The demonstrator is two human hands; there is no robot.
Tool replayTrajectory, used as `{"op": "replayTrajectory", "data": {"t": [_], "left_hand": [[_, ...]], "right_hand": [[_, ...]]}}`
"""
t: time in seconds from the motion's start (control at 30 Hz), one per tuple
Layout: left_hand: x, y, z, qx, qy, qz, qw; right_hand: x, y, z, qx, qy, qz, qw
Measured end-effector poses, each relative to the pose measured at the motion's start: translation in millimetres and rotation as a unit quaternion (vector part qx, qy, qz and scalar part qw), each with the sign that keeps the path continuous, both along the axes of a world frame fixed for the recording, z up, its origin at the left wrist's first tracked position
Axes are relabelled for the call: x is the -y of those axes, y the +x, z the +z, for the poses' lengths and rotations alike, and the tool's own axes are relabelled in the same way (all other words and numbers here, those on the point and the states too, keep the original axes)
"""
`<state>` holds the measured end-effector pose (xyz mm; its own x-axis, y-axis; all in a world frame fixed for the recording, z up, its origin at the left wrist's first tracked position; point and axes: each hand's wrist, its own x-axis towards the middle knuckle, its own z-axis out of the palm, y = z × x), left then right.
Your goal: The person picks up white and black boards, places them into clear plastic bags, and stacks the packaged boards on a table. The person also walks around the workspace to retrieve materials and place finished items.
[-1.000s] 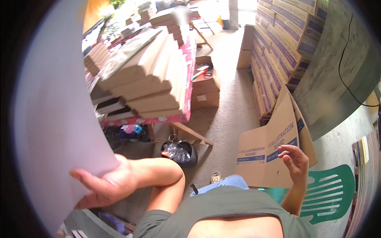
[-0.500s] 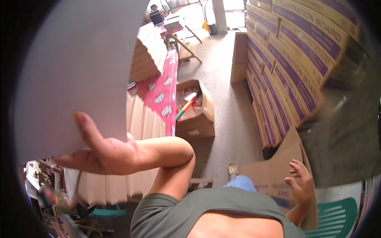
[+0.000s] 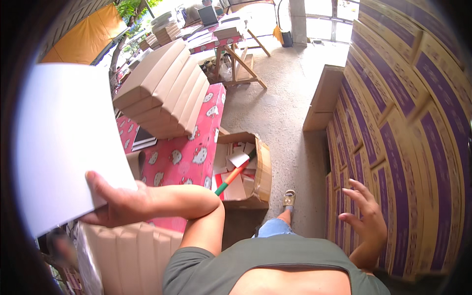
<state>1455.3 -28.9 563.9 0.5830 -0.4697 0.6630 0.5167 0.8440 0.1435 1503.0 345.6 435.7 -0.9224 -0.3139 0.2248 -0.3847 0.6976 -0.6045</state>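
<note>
A large, flat white board (image 3: 73, 142) stands tilted at my left, bright in the light. My left hand (image 3: 120, 201) grips its lower edge, thumb lying over the near face and the other fingers mostly hidden behind it. Whether it is one sheet or several, I cannot tell. On my other side, my right hand (image 3: 366, 221) is raised in the air with fingers spread and nothing in it. Behind it rises a wall of stacked cartons. Below my left forearm is a row of brown paper-wrapped packs (image 3: 132, 255).
A pink patterned table (image 3: 172, 172) bears a leaning stack of brown packs (image 3: 162, 91). An open carton (image 3: 263, 182) with scraps and a striped tube (image 3: 231, 179) sits beside it. Purple-banded cartons (image 3: 398, 147) line the right. Grey floor (image 3: 275, 98) runs between, toward a trestle table (image 3: 236, 39).
I have stepped forward, so the carton and tables appear nearer. The white board has swung lower and left, uncovering the stack on the table. My right hand stays raised, its fingers spread wider.
</note>
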Motion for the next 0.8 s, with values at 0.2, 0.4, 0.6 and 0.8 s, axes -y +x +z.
{"op": "replayTrajectory", "data": {"t": [0.2, 0.4, 0.6, 0.8], "left_hand": [[19.8, -160.0, 7.1, -0.051, 0.014, 0.043, 0.998], [2.9, -332.9, 17.6, 0.02, 0.047, 0.007, 0.999], [22.8, -493.2, 3.2, 0.037, 0.02, 0.023, 0.999], [37.0, -630.7, 17.0, 0.066, 0.051, 0.036, 0.996]], "right_hand": [[26.2, -195.0, 24.2, 0.016, 0.072, 0.15, 0.986], [-18.4, -331.9, 35.6, -0.014, 0.03, -0.008, 0.999], [-31.5, -504.9, 20.3, -0.007, -0.022, -0.026, 0.999], [18.6, -722.0, 34.7, -0.008, 0.014, 0.039, 0.999]]}}
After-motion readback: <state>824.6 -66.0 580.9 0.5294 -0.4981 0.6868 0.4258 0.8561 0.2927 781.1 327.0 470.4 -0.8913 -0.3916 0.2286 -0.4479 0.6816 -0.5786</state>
